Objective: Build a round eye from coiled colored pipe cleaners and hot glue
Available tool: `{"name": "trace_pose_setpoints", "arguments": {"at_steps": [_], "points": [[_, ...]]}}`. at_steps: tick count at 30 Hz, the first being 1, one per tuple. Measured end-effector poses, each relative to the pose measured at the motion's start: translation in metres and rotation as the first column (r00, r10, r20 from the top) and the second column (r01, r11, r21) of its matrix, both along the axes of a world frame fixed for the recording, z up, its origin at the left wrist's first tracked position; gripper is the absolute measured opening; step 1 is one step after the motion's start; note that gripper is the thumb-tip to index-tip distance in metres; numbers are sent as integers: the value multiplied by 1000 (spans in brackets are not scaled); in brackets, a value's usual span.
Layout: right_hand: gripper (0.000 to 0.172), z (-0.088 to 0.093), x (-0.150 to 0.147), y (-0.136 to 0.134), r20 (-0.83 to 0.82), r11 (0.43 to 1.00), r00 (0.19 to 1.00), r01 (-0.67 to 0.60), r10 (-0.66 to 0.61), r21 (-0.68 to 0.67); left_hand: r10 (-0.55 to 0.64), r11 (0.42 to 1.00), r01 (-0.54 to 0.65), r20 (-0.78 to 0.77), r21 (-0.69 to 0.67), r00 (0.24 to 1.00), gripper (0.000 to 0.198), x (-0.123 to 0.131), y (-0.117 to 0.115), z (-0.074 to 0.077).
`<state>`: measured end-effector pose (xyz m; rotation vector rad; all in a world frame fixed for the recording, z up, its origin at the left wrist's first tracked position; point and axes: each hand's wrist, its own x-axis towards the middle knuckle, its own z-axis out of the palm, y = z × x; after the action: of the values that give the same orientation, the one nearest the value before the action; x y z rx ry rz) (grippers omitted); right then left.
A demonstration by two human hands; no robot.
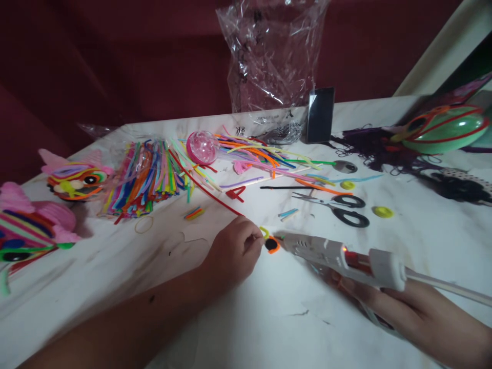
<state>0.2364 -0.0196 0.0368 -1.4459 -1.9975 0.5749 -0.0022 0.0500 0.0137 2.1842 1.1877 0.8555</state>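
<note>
My left hand (236,251) is closed in a pinch at the edge of a small orange and black pipe-cleaner piece (272,245). A yellow curl (264,232) sticks up beside its fingertips. My right hand (407,312) is wrapped round a white hot glue gun (323,251), with an orange light glowing on its side and a glue stick (446,287) coming out of its back. The gun's nozzle points left and meets or nearly meets the piece's right edge. The gun hides part of the right hand's grip.
Black-handled scissors (348,210) lie beyond the gun. Bundled pipe cleaners (146,179), loose ones (261,154) and a pink clear ball (202,147) spread across the table. A phone (320,115) leans at the back. Colourful fish-like crafts (34,230) stand left, a green balloon-like craft (446,130) right.
</note>
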Motion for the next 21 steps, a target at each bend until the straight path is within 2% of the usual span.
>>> {"name": "trace_pose_setpoints", "arguments": {"at_steps": [14,21], "points": [[32,-4,4,-2,3,1000,1000,1,-1,-21,-9,1000,9,9,-2,1000,13,0,0,0],[30,0,1,-1,-25,1000,1000,0,-1,-14,-8,1000,8,-4,4,1000,14,0,0,1]]}}
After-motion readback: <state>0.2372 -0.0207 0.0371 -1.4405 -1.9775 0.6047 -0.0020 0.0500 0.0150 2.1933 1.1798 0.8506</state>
